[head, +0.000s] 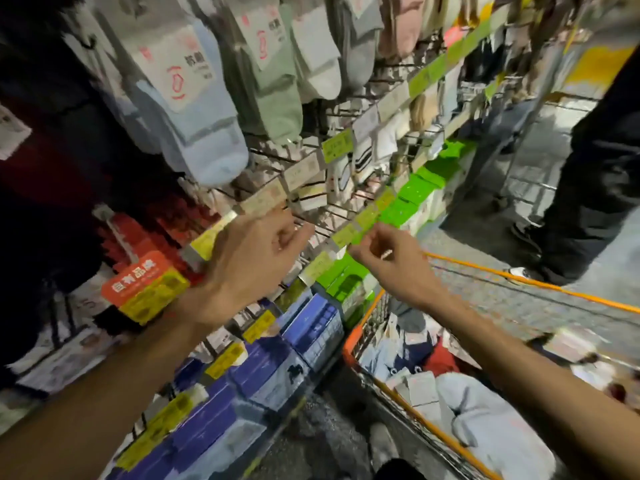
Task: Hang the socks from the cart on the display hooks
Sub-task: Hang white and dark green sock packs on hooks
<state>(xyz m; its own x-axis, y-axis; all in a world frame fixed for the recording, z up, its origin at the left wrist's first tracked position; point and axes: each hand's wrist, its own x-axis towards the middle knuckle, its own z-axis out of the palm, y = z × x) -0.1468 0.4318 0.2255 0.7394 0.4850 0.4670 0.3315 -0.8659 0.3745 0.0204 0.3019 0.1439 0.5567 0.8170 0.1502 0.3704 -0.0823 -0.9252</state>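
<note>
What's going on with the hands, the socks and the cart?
left hand: raised by the display hooks, fingers curled, grip unclear
right hand: raised by the price tags, fingers curled, grip unclear
hanging socks: on the display hooks
cart: socks piled inside

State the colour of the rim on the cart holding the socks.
The cart rim is orange, seen best in the head view, lower right.

One left hand (251,251), one right hand (393,266), one cart (350,342), one orange sign (136,277)

Grey speckled floor (467,233) beside stacked blue boxes (311,327) and green boxes (415,188).
</note>
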